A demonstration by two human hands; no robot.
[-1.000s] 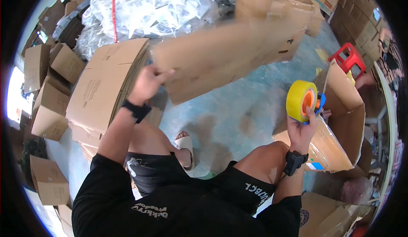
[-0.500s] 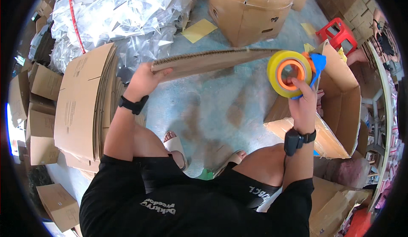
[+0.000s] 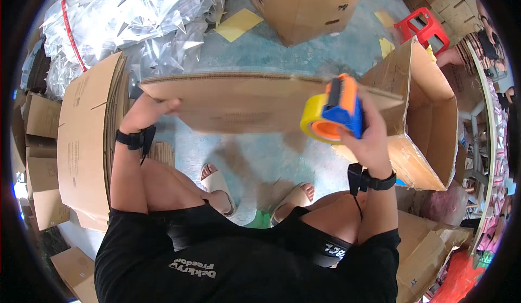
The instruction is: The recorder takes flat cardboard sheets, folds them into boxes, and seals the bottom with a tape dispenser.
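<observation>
A folded-flat cardboard box [image 3: 239, 102] spans the space between my hands, its long upper edge running across the view. My left hand [image 3: 149, 110] grips its left end, thumb lying on the near face. In my right hand [image 3: 372, 134] is a tape dispenser [image 3: 344, 107], blue and orange, with a yellow roll of tape on it. The dispenser is in front of the cardboard's right end. Whether my right fingers also touch the cardboard is hidden.
A stack of flattened boxes [image 3: 89, 134] stands at my left. An open carton [image 3: 434, 124] is at the right, with a red stool [image 3: 423, 29] behind it. Ahead are silvery plastic sheeting [image 3: 135, 15] and a large carton [image 3: 304, 10]. Another person's arm [image 3: 485, 23] shows at far right.
The flat box has tilted, showing more of its broad face. My left hand moved left and lower. My right hand turned the tape dispenser and brought it left and slightly down.
</observation>
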